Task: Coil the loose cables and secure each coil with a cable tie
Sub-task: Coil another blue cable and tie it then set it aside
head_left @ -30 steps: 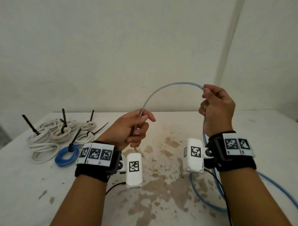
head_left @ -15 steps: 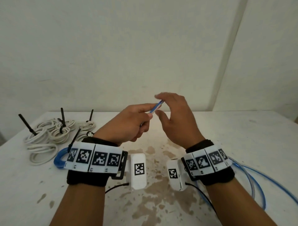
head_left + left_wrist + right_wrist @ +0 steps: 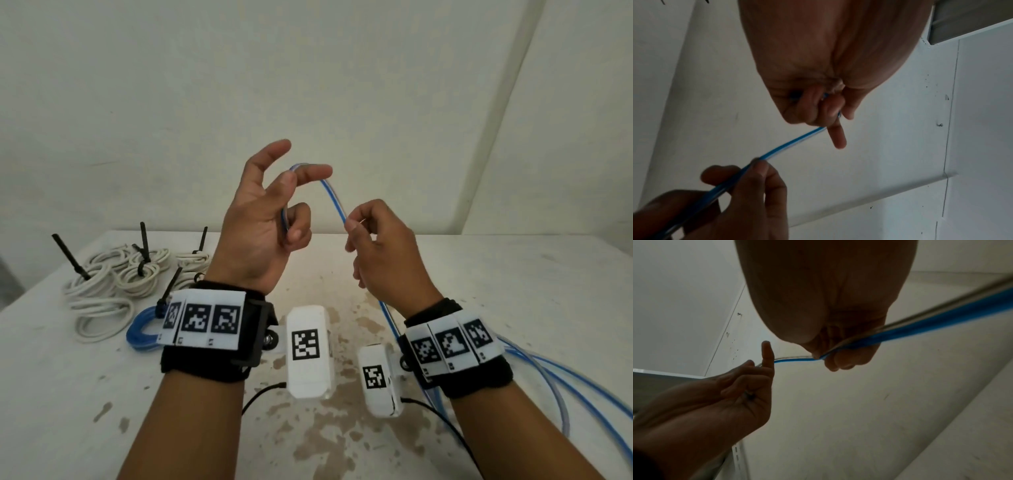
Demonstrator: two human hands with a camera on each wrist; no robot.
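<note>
A blue-and-clear cable point(image 3: 334, 200) arches between my two raised hands above the white table point(image 3: 513, 291). My left hand point(image 3: 274, 212) holds its end section with curled lower fingers, while the cable bends over the extended index finger. My right hand point(image 3: 370, 236) pinches the cable point(image 3: 793, 142) a short way along. In the right wrist view the cable point(image 3: 920, 326) runs back past the right palm. The rest of it trails down to loose loops point(image 3: 555, 380) on the table at the right.
Several white cable coils point(image 3: 113, 281) bound with black cable ties point(image 3: 70, 255) lie at the table's back left. A tied blue coil point(image 3: 140, 330) sits in front of them, partly behind my left wrist band. Brown stains mark the table's middle. Walls stand close behind.
Both hands were close together half a second ago. Now the left hand has risen and turned palm up with the cable looped over its finger, and the right hand has drawn away to the right.
</note>
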